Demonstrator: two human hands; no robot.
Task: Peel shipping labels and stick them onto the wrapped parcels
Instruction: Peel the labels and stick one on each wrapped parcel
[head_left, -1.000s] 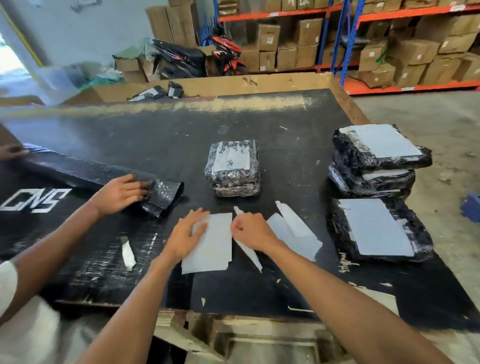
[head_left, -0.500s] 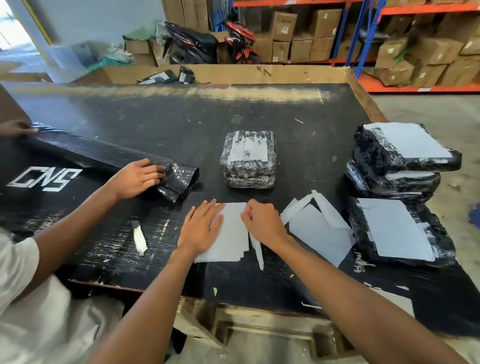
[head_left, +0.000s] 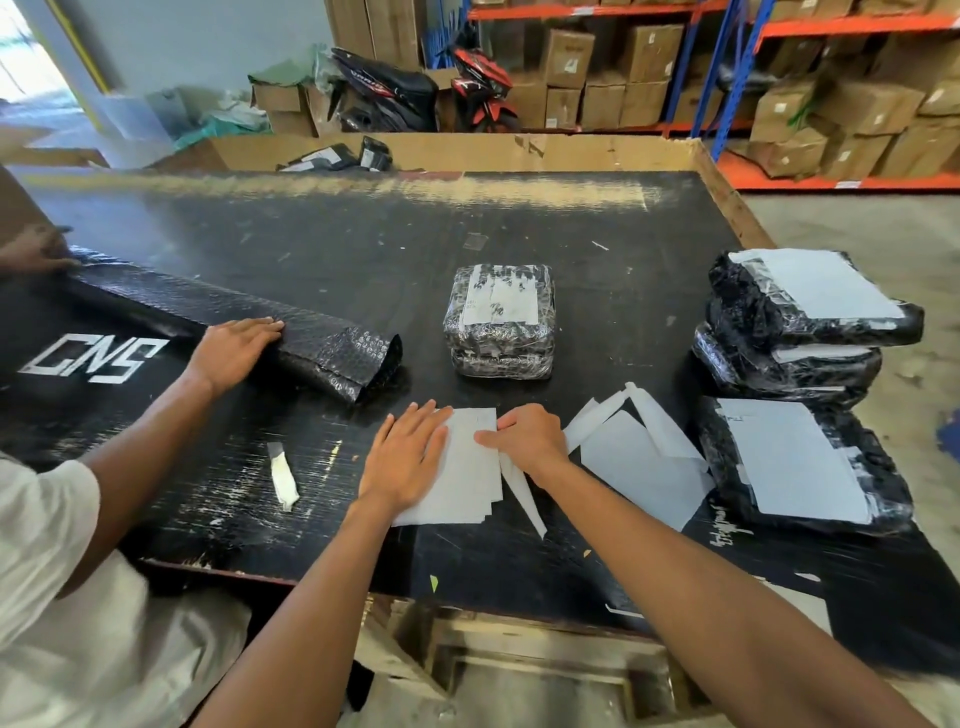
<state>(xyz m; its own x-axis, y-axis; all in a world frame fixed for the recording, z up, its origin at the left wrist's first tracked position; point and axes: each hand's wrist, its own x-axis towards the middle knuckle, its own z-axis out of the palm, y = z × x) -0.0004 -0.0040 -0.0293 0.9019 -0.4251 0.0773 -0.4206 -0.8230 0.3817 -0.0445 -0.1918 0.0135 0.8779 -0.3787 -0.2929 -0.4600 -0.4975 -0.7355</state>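
**Two hands on a small stack of white label sheets**

Two hands work at the near edge of a black, scuffed worktable (head_left: 519, 218). The left hand (head_left: 408, 457) lies flat, fingers straight and together, pressing down on a small fanned stack of white rectangular label sheets (head_left: 467, 483). The right hand (head_left: 527, 441) sits at the stack's right edge with fingers curled, pinching that edge; the two hands are close but not touching.

Just right of the stack lies a loose pile of white backing papers and strips (head_left: 639, 457). Behind the stack, apart from it, stands a squat parcel wrapped in clear film over black (head_left: 500, 322) with a white label on top. At the table's right side, a flat black-wrapped parcel (head_left: 800, 467) with a large white label lies nearest, and two more black-wrapped labelled parcels (head_left: 800, 322) are stacked behind it.

On the left, another person's hand (head_left: 234, 348) rests flat on a roll of black bubble wrap (head_left: 249, 322); a further hand (head_left: 34, 252) touches its far end. A small white-wrapped cutter (head_left: 283, 475) lies near the front edge.
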